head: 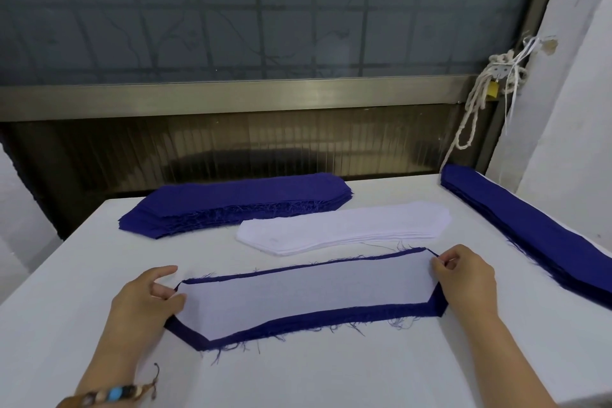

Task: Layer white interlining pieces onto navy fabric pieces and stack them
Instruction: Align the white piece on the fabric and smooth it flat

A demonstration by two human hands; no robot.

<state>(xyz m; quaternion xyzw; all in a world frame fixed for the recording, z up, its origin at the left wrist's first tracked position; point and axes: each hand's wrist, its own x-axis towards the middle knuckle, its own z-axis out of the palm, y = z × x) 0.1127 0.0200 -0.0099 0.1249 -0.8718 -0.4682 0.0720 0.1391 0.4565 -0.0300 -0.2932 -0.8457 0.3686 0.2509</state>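
White interlining piece (pixel 304 295), long, flat and cut to angled ends, lay right there on the navy fabric piece (pixel 331 316) at the near middle of the white surface (pixel 298 374). And what a frame it made: the navy showed as a border all round the white interlining piece, wide along the near edge, thin along the far one, loose threads fraying off both long sides. The left hand (pixel 145 301) was at the left end, thumb down on the white, fingers curled at the navy tip, its grip pinching the navy fabric piece. Over on the other end, the right hand (pixel 467 278) had its grip closed on the far right corner of the same piece, fingertips pinching; whether the white layer was inside that pinch, I could not tell. Just beyond sat a low stack of white interlining cut-outs (pixel 344 228), edges fanned slightly. Behind that, back left, a thick stack of frayed navy cut-outs (pixel 231 202). Along the right edge ran another long navy stack (pixel 530 228). A beaded bracelet (pixel 112 394) sat on the left wrist.
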